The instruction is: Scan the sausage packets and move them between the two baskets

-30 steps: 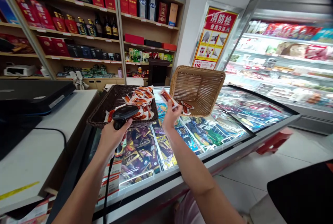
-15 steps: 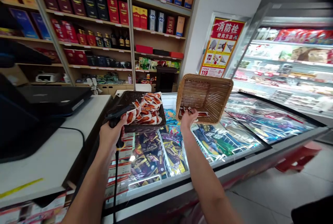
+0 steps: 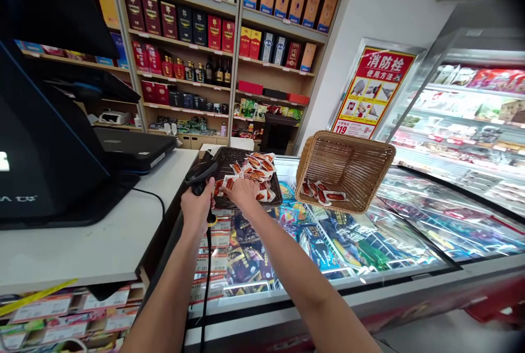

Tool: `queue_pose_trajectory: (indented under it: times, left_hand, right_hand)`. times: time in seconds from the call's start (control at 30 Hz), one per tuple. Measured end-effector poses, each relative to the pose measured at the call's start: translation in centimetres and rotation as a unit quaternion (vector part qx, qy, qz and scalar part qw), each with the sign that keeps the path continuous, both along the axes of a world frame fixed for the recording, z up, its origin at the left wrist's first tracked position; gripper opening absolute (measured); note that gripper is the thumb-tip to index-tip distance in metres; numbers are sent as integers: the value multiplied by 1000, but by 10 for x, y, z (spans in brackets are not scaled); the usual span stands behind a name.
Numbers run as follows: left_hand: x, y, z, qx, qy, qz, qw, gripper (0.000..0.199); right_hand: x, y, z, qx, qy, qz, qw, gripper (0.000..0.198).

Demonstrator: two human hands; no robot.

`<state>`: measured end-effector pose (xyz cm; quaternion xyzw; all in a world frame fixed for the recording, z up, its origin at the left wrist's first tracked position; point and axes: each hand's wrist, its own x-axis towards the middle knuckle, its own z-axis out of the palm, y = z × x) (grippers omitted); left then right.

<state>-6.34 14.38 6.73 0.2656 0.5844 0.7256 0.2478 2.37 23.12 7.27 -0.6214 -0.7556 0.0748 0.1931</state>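
My left hand (image 3: 194,208) is wrapped around the grip of a black barcode scanner (image 3: 202,171), its head pointing up and its cord hanging down. My right hand (image 3: 245,194) is over the left part of a dark brown wicker basket (image 3: 225,159), fingers closed on a small sausage packet (image 3: 228,180) close to the scanner. Several more packaged sausages (image 3: 262,163) are heaped in this basket. To the right, a tan wicker basket (image 3: 359,172) is tilted toward me, with several sausage packets (image 3: 322,192) lying in its lower left.
Beneath the baskets is a glass-topped freezer (image 3: 254,254) of packaged goods. A white counter (image 3: 102,233) with a black checkout terminal (image 3: 45,134) stands at left. Shelves of boxed bottles (image 3: 197,30) line the back, and a lit refrigerated display (image 3: 471,107) is at right.
My right hand has moved left from the tan basket to the dark basket, leaving sausage packets behind in the tan one. My left hand still holds the scanner. The view has shifted left.
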Motion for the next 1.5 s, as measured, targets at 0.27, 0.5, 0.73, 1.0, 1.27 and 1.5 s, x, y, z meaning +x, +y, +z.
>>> queue_pose_trajectory:
  times: [0.27,0.5,0.73,1.0,1.27,1.5]
  left_hand:
    - [2,2,-4,4,2,-22,1000,40]
    - [19,2,-12,-78,84,-102,988,40]
    - [41,-7,-12,-122,237,-178,947,44]
    - [46,-8,-13,-128,260,-181,940,46]
    - [49,-9,-13,-129,288,-192,929,50]
    - [52,-9,-12,-128,271,-195,934,49]
  right_hand:
    - [22,-3,-12,100,57,-16,993,32]
    - [118,6,-25,218,258,24,941,21]
    - [165,-2,-71,265,449,-20,853,39]
    - [159,-1,-72,244,473,-10,847,38]
    - [160,-6,-69,247,454,-26,856,40]
    - [161,-2,-72,256,450,-37,855,41]
